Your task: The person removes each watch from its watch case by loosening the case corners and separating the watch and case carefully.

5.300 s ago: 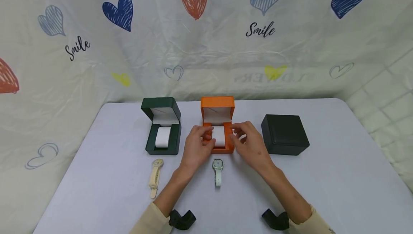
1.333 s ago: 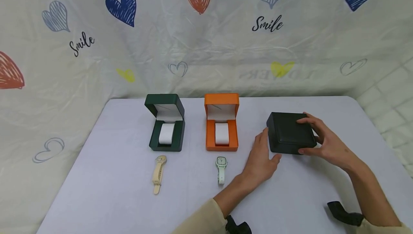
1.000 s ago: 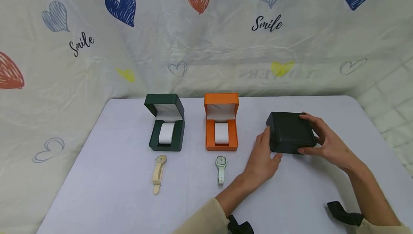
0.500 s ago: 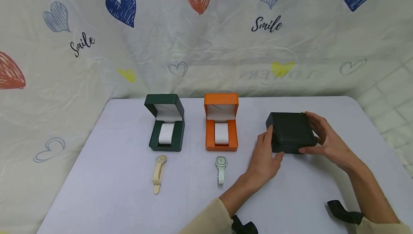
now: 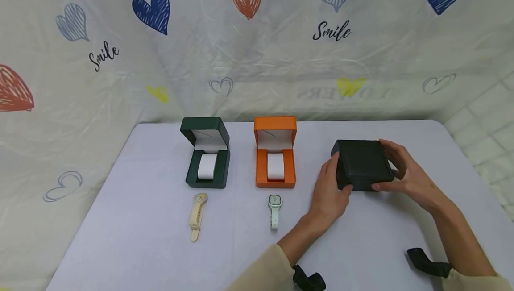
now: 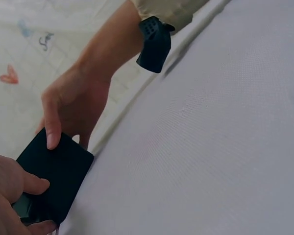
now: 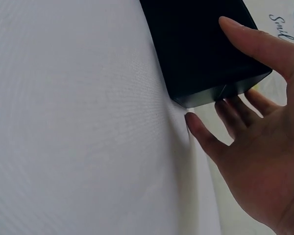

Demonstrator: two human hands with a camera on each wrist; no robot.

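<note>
A closed black box (image 5: 364, 161) sits at the right of the table, between my two hands. My left hand (image 5: 330, 193) holds its left side, with the thumb at the front face and the fingers along the side. On the opposite side my right hand (image 5: 407, 177) grips the box, thumb on the front right corner and fingers reaching round the right side toward the back. In the left wrist view, both thumbs press on the dark front face (image 6: 63, 171). The right wrist view shows the right fingers (image 7: 235, 117) spread at the box's end.
An open orange watch box (image 5: 290, 166) and an open green watch box (image 5: 222, 166) stand to the left, each with a white cushion inside. In front lie a mint-green watch (image 5: 275, 210) and a cream watch (image 5: 196, 219). A printed cloth (image 5: 273, 59) hangs behind the table (image 5: 152, 219).
Both hands have moved right from the orange box to the black box. Most recently my left hand edged right onto its side, and my right fingers slid from its top toward the back corner.
</note>
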